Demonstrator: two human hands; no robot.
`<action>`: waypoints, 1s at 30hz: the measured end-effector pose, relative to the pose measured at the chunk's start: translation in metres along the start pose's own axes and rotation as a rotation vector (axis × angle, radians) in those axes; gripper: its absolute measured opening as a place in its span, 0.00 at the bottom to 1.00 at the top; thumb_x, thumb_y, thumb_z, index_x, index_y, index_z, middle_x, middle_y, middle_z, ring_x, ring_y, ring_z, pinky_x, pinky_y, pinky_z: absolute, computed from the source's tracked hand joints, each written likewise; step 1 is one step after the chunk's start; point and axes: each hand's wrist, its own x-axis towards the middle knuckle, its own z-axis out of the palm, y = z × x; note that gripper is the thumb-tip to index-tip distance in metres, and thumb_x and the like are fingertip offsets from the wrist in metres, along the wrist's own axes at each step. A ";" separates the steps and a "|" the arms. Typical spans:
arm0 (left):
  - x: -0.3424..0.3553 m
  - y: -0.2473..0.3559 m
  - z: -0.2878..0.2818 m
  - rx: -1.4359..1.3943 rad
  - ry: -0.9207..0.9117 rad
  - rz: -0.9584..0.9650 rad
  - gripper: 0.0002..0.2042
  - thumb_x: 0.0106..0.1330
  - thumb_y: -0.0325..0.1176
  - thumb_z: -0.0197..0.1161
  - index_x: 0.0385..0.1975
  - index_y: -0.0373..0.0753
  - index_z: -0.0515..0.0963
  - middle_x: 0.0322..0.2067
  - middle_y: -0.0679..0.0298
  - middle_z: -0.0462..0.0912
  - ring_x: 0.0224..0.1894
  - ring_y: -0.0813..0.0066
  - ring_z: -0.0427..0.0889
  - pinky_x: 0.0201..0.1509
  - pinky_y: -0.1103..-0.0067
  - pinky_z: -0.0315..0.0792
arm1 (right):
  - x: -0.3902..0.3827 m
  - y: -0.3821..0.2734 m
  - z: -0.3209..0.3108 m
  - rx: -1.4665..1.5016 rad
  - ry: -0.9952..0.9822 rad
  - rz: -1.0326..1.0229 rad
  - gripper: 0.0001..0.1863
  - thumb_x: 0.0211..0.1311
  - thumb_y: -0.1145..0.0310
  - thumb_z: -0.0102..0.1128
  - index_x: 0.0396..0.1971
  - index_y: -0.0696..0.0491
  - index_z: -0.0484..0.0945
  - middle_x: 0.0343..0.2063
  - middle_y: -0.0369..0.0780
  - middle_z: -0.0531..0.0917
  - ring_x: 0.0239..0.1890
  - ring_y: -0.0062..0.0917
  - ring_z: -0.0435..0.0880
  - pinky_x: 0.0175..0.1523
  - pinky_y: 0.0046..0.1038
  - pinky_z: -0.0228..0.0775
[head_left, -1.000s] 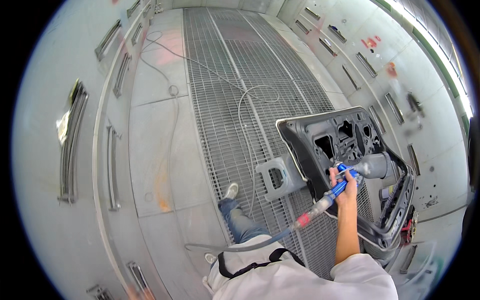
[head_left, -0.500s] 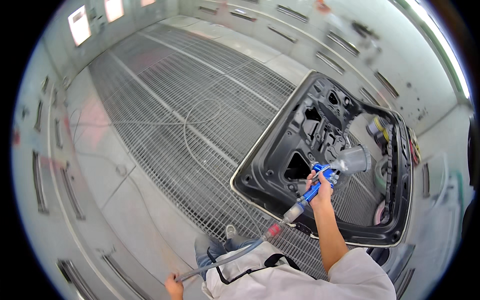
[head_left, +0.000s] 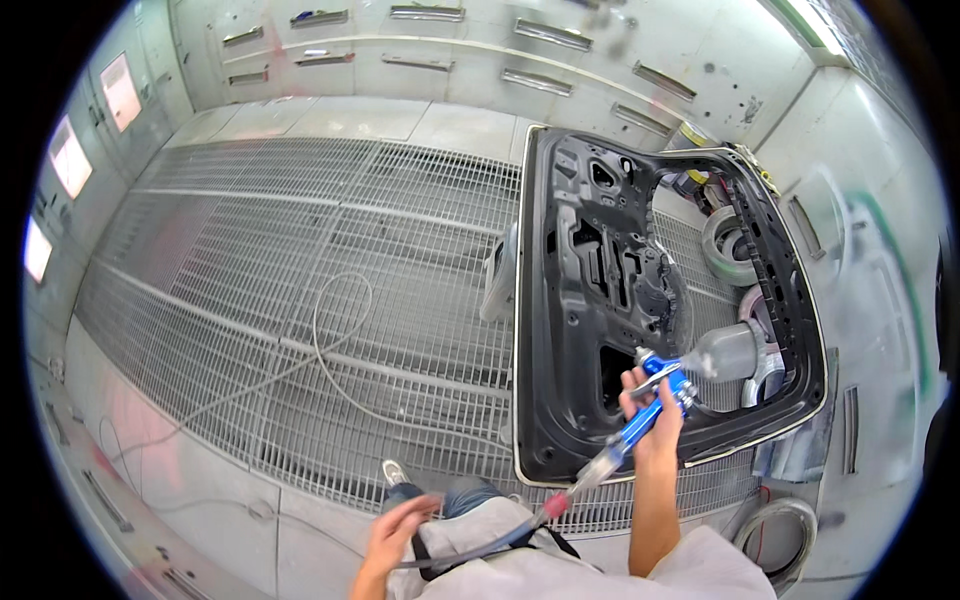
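Note:
My right hand (head_left: 660, 436) is closed around a blue spray gun (head_left: 639, 424), its fingers near the trigger. A translucent cup (head_left: 728, 354) is attached to the gun and tilts to the right. From the handle's lower end, past a clear fitting and a red coupling (head_left: 556, 505), a grey air hose (head_left: 492, 544) runs toward my left side. My left hand (head_left: 398, 528) has its fingers stretched out beside the hose, which passes by the wrist. Beyond the gun stands a black car tailgate or door (head_left: 548, 365), inner side up, edged in white, with cutouts and a large window opening.
Metal floor grating (head_left: 250, 230) surrounds the panel, with a thin looped cable or hose (head_left: 318, 330) lying over it. Rolls of tape (head_left: 728, 245) and cans (head_left: 690, 135) are behind the panel. A coiled ring (head_left: 778, 535) lies at lower right. Pale walls (head_left: 420, 35) enclose the space.
My left hand has come up and its fingers have straightened off the hose. My right hand still grips the spray gun. The view has turned, so the panel looks more upright.

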 end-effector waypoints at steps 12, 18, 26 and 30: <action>0.238 0.108 0.046 0.092 -0.557 -0.547 0.17 0.63 0.37 0.68 0.44 0.30 0.79 0.36 0.61 0.84 0.36 0.75 0.84 0.40 0.82 0.75 | -0.030 0.104 0.178 -0.046 0.135 -0.145 0.22 0.73 0.52 0.43 0.57 0.50 0.68 0.50 0.41 0.80 0.49 0.26 0.81 0.34 0.29 0.83; 0.353 0.140 0.011 0.204 -0.598 -0.542 0.16 0.62 0.42 0.69 0.37 0.33 0.84 0.20 0.72 0.76 0.22 0.86 0.67 0.24 0.84 0.60 | 0.053 0.123 0.247 0.029 0.206 -0.240 0.19 0.74 0.56 0.42 0.57 0.50 0.68 0.49 0.41 0.80 0.47 0.26 0.82 0.32 0.30 0.83; 0.524 0.195 0.019 0.362 -0.774 -0.568 0.15 0.68 0.43 0.62 0.35 0.35 0.85 0.20 0.74 0.74 0.22 0.87 0.65 0.26 0.84 0.61 | 0.192 0.105 0.323 0.118 0.300 -0.253 0.17 0.73 0.56 0.46 0.53 0.50 0.70 0.45 0.39 0.81 0.44 0.24 0.81 0.29 0.27 0.82; 0.584 0.190 0.035 0.401 -0.877 -0.554 0.18 0.71 0.45 0.57 0.35 0.34 0.84 0.20 0.74 0.74 0.22 0.86 0.65 0.26 0.84 0.61 | 0.245 0.088 0.328 0.140 0.409 -0.256 0.15 0.73 0.57 0.48 0.51 0.50 0.71 0.43 0.39 0.82 0.41 0.23 0.82 0.30 0.30 0.82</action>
